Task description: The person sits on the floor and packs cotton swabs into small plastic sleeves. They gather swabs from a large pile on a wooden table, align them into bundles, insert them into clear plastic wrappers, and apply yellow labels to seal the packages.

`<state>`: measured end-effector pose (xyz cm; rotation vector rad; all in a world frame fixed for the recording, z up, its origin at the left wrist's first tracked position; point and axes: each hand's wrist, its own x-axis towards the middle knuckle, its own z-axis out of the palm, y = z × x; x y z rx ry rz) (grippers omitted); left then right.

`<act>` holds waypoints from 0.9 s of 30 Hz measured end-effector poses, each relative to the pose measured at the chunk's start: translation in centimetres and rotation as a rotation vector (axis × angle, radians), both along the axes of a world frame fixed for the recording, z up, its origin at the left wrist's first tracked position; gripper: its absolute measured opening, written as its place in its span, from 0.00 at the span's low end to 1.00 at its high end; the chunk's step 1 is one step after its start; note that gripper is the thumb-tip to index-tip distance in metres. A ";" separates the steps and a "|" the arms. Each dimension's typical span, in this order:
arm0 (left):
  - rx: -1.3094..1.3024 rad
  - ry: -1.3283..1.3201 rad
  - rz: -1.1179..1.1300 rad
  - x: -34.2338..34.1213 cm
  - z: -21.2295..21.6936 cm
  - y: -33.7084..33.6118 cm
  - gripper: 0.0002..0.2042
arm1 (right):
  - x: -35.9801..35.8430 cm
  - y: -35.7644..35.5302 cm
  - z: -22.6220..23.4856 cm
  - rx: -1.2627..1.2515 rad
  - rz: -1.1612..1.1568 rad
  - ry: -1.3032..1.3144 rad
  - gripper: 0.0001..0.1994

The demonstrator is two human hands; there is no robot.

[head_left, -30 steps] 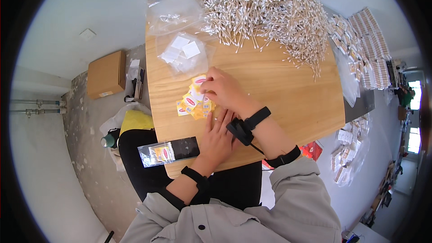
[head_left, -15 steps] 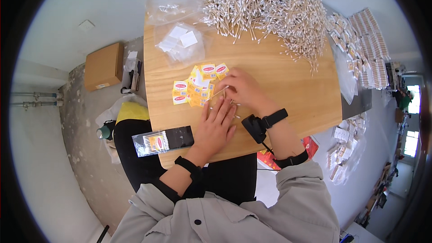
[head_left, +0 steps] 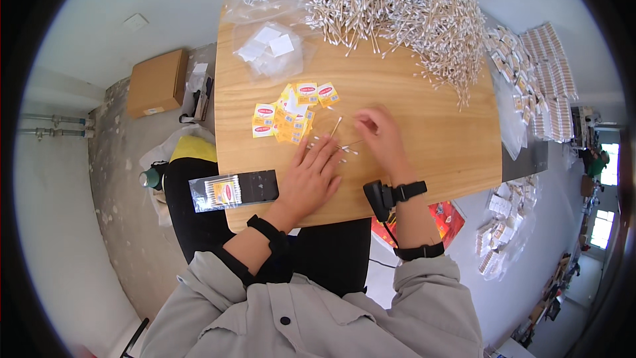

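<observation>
My left hand (head_left: 309,176) lies flat on the wooden table, its fingers stretched out and slightly apart. Several loose cotton swabs (head_left: 348,150) stick out around its fingertips, and one swab (head_left: 336,126) slants up past the index finger. To its right, my right hand (head_left: 381,134) hovers over the tabletop with fingers curled in toward the thumb; whatever they pinch, if anything, is hidden. Yellow and white printed cards (head_left: 291,118) form a loose cluster beyond my left hand. A clear pack of swabs with a card (head_left: 224,191) rests on a dark flat strip left of my left wrist.
A large heap of cotton swabs (head_left: 397,6) covers the far right of the table (head_left: 424,149). Clear bags with white cards (head_left: 271,50) lie far left. Packed swab bundles (head_left: 546,83) stand beyond the right edge. On the floor are a cardboard box (head_left: 158,84) and more packs (head_left: 500,225).
My right hand has moved right, away from my left fingertips, uncovering the swabs there. My left hand stays flat in about the same place. The whole view has shifted slightly.
</observation>
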<state>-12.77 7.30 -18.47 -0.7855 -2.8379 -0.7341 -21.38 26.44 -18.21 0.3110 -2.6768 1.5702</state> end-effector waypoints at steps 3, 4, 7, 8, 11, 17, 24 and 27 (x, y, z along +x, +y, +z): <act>-0.015 0.022 -0.021 0.0 0.0 0.0 0.25 | -1.0 -0.6 0.3 0.149 0.203 0.075 0.06; -0.015 0.024 -0.022 0.0 0.0 0.1 0.25 | -1.2 -0.7 0.1 0.189 0.239 0.117 0.06; -0.010 0.033 -0.009 0.1 0.0 0.1 0.25 | -1.5 -0.2 0.0 0.211 0.239 0.139 0.05; -0.004 0.035 0.004 0.2 0.0 0.2 0.25 | -1.6 0.2 -0.1 0.203 0.225 0.128 0.05; 0.007 0.043 0.011 0.3 0.2 0.1 0.25 | -1.0 1.8 -0.3 0.182 0.035 0.064 0.04; -0.011 0.045 -0.006 0.7 -0.6 0.3 0.28 | 1.9 2.4 0.2 0.144 0.010 -0.066 0.07; -0.053 -0.018 0.174 2.3 0.0 0.6 0.39 | 4.2 4.0 -0.5 0.175 -0.005 0.153 0.09; -0.129 -0.064 0.163 2.6 0.0 0.8 0.39 | 4.4 3.5 -0.8 0.171 -0.042 0.144 0.07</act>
